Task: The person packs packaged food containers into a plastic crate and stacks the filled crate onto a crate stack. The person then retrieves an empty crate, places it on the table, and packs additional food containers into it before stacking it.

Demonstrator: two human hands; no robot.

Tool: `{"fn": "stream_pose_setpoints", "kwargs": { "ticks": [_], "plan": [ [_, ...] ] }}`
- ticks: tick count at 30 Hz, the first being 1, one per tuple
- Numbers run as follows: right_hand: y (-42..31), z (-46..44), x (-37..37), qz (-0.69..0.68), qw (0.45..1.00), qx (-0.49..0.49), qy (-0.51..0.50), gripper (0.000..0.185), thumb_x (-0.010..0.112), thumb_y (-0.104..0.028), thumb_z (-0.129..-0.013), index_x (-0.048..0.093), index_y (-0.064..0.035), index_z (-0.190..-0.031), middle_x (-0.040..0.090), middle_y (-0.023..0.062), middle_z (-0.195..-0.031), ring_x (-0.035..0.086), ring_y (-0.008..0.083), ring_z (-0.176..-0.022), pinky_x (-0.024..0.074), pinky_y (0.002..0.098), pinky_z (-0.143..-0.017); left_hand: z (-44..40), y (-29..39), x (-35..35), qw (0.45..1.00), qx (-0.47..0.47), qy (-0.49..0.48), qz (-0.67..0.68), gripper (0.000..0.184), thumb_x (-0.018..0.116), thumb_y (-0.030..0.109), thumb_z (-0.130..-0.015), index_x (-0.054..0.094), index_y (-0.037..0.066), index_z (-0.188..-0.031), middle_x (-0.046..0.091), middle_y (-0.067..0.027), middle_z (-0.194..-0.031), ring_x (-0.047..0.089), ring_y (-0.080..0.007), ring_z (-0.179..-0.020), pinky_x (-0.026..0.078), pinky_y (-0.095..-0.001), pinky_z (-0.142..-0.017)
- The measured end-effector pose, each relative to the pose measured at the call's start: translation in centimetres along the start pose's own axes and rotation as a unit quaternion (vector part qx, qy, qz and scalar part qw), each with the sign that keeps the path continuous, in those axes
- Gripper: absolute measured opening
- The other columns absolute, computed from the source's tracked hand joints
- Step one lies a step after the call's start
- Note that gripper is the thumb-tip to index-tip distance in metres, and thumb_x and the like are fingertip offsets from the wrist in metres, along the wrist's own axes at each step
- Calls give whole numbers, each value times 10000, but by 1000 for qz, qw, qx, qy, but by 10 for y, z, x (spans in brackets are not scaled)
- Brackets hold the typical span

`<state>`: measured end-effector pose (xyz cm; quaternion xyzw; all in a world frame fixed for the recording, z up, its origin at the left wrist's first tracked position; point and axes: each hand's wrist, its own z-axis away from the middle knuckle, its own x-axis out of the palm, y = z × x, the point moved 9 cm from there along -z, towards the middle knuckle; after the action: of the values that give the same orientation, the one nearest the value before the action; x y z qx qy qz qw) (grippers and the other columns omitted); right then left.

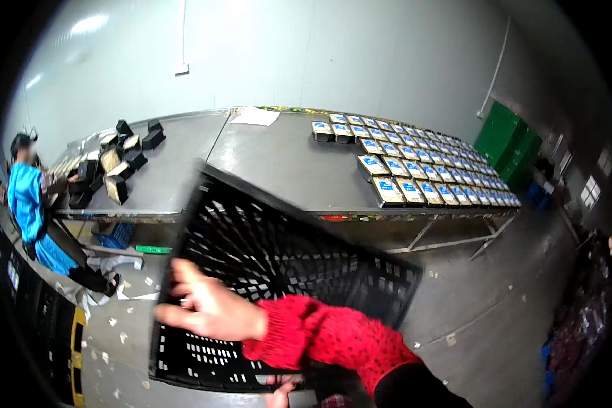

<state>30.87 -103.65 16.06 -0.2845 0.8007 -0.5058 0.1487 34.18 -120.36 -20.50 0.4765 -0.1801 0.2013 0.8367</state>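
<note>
A black perforated plastic crate [279, 262] is tilted in front of me, below the table's near edge, slightly blurred. My right hand [211, 306], in a red dotted sleeve, reaches across it to the left and grips its left rim. At the bottom of the view, my left hand [282, 391] has its fingers around the crate's near rim; most of this hand is out of frame. No contents can be made out inside the crate.
Labelled packs [415, 190] stand in rows on the right of the long metal table [258, 166]. Black trays [115, 170] lie heaped at the left, where a person in blue [26, 197] stands. Stacked black crates [41, 319] line the lower left; green bins [506, 143] stand far right.
</note>
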Motion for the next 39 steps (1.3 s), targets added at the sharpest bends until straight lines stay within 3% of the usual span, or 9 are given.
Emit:
{"fn": "stream_pose_setpoints", "kwargs": {
  "ticks": [4, 11, 14, 17, 21, 29, 31, 35, 39],
  "plan": [
    [-54, 11, -55, 334, 925, -143, -109, 815, 721, -343, -780, 359, 50, -1397, 487, 217, -1242, 555, 359, -1074, 470, 445, -882, -68, 103, 125, 966, 133, 0, 221, 482, 559, 291, -904, 498, 37, -1308, 548, -119, -1277, 512, -244, -1168, 345, -358, -1072],
    [22, 62, -331, 702, 700, -129, -9, 609, 670, -565, -716, 610, 4, -927, 588, 140, -910, 542, 292, -922, 376, 462, -867, -224, 197, 271, 972, 93, -38, 211, 354, 495, 355, -965, 593, 26, -1053, 666, -120, -996, 639, -221, -838, 531, -338, -787],
    [61, 45, -419, 665, 720, -196, 20, 576, 609, -631, -738, 552, -58, -763, 529, 93, -788, 525, 266, -812, 402, 404, -788, -235, 203, 326, 967, 230, -74, -88, 381, 571, 243, -940, 534, -41, -1193, 633, -201, -1108, 661, -261, -932, 547, -369, -791],
    [29, 7, -484, 629, 726, -271, 62, 529, 651, -575, -751, 503, -69, -712, 479, 72, -728, 501, 258, -723, 396, 409, -670, -168, 271, 394, 503, 704, 47, -500, 510, 655, 99, -843, 479, -26, -1306, 567, -219, -1259, 537, -354, -1197, 354, -492, -1073],
    [33, -19, -561, 622, 739, -241, 101, 562, 699, -498, -730, 604, -2, -975, 575, 153, -1026, 556, 332, -1004, 451, 445, -892, -238, 303, 416, 277, 584, 285, -708, 379, 602, 247, -880, 620, 80, -1221, 602, -114, -1251, 536, -309, -1161, 306, -439, -1049],
    [123, 58, -765, 688, 725, 27, -17, 467, 720, -326, -767, 627, -50, -1132, 536, 164, -1270, 426, 333, -1267, 348, 471, -1035, -312, 294, 469, 330, 624, 280, -651, 467, 651, 119, -796, 583, 17, -1246, 619, -133, -1211, 532, -336, -1190, 363, -432, -998],
    [163, 45, -799, 701, 706, 56, -85, 443, 698, -361, -788, 640, -77, -1123, 522, 166, -1299, 398, 335, -1297, 313, 492, -1072, -346, 231, 519, 524, 561, 5, -641, 452, 694, 165, -784, 585, 16, -1196, 597, -192, -1212, 546, -365, -1126, 379, -472, -990],
    [211, 49, -875, 764, 602, 131, -192, 486, 502, -518, -903, 687, -107, -1087, 491, 157, -1373, 308, 338, -1384, 207, 541, -1123, -446, 95, 563, 718, 296, 1, -631, 509, 671, 307, -859, 543, -38, -1211, 589, -237, -1159, 582, -396, -1038, 490, -429, -871],
    [197, 85, -931, 706, 675, 97, -191, 446, 498, -490, -916, 639, -111, -1105, 522, 131, -1334, 377, 387, -1311, 253, 542, -1100, -500, 31, 622, 708, 322, 52, -626, 559, 633, 369, -884, 484, -54, -1218, 582, -253, -1055, 593, -416, -946, 501, -473, -786]
  ]
}}
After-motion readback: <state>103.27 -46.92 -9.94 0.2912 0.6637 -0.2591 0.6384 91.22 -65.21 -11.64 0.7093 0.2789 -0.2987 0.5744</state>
